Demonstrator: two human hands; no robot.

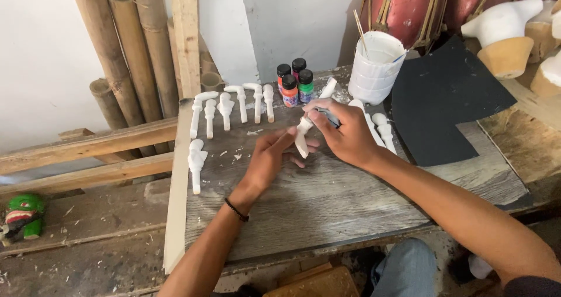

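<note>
Holding a white-primed carved wooden piece (303, 134) just in front of the small paint bottles (295, 81), the left hand (270, 157) supports its lower end with fingers loosely open, while the right hand (345, 130) closes on its upper part together with a dark tool. Steady support likely aids control. Right of the bottles, the white plastic cup (374, 69) holds thin sticks.
</note>
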